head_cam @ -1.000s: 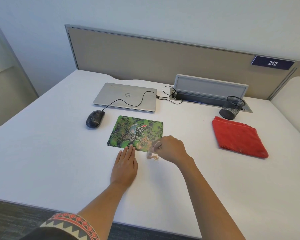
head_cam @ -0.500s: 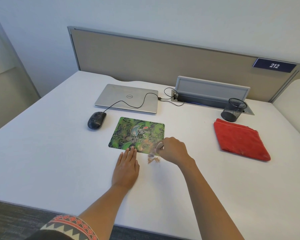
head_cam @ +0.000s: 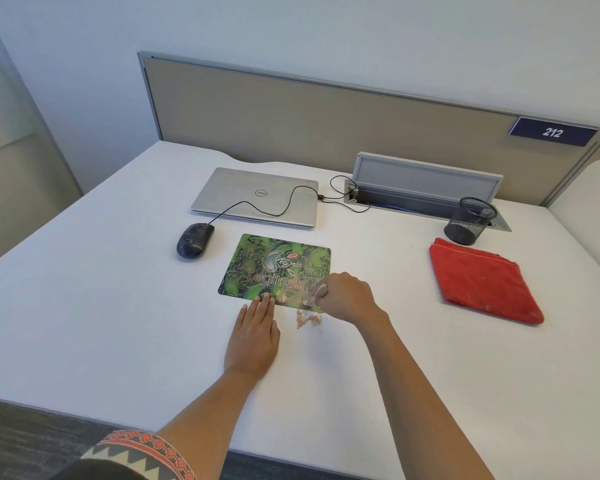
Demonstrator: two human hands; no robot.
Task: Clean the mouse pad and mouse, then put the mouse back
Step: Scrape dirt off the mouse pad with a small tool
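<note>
On pad's near edge, R grip

Left hand flat at mouse pad edge, right hand above brown crumbs

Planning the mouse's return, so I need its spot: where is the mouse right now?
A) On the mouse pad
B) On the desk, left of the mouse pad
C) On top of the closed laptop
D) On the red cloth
B: the mouse lies on the bare desk, left of the mouse pad and apart from it, in front of the laptop.
</note>
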